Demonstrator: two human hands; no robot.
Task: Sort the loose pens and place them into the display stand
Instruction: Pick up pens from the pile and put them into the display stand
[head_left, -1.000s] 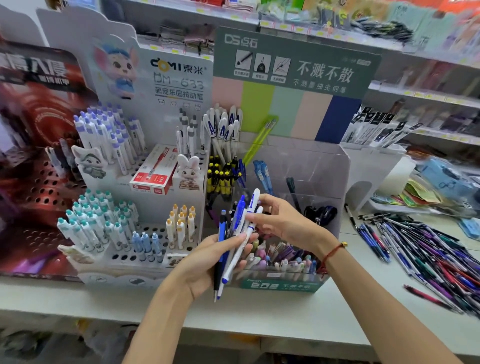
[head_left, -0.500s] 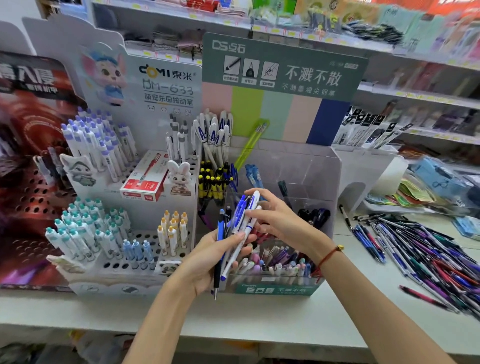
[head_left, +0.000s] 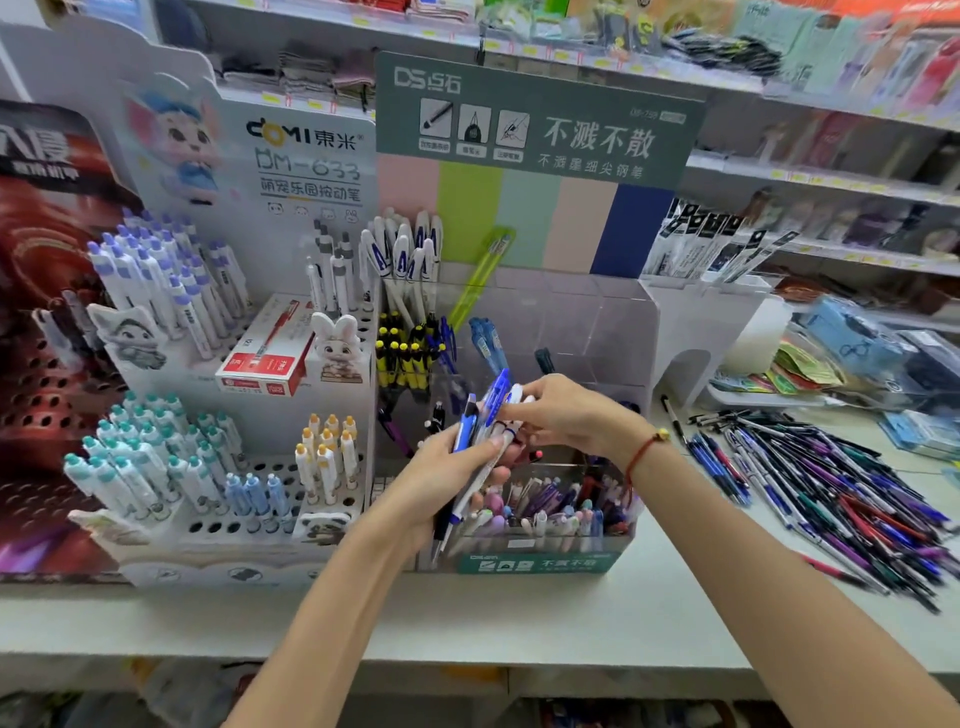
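My left hand (head_left: 441, 478) grips a small bunch of blue and white pens (head_left: 480, 431), tips down, in front of the clear tiered display stand (head_left: 618, 332) with the green header. My right hand (head_left: 566, 413) pinches the top ends of those pens from the right. The stand's front bin (head_left: 550, 512) holds several pastel and purple pens; its back tiers hold yellow-black and blue ones. A heap of loose pens (head_left: 831, 488) lies on the shelf to the right.
A white DOMI pen rack (head_left: 218, 395) with several capped pens and a red box (head_left: 265, 353) stands left of the stand. A red perforated display (head_left: 36, 374) is at far left. White holders and packets sit at right, shelves behind.
The view has shifted slightly. My right hand has closed down onto the tops of the pens held by my left hand; the bunch stays in front of the stand.
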